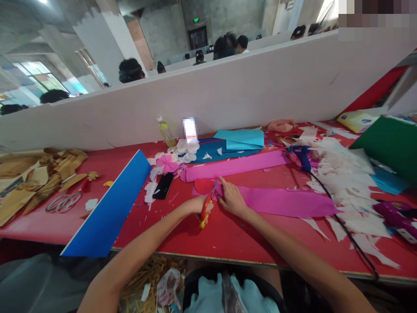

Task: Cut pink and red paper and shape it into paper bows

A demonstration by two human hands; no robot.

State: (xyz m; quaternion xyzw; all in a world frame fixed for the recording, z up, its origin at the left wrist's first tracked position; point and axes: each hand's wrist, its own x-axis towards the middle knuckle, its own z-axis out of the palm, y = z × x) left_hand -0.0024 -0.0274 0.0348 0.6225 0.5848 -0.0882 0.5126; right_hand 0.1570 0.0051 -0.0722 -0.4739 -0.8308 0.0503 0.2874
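Note:
My left hand (201, 206) is closed on red and yellow scissors (206, 210), whose blades point up toward a magenta strip (286, 202). My right hand (232, 196) presses on the left end of that strip, its fingers apart and lying on the material. A red rounded piece (204, 186) lies at the strip's left end, just beyond the scissors. Behind both hands a second pink strip (237, 166) stretches across the table. A black phone (163, 185) rests to the left of my hands, beside pink and white petal shapes (167, 163).
A blue board (110, 208) slants across the left of the red table (182, 234). At the right are a blue glue gun (302, 157), its black cable, white scraps (342, 169) and a purple glue gun (395, 215). A bottle (166, 132) stands by the white partition (228, 91).

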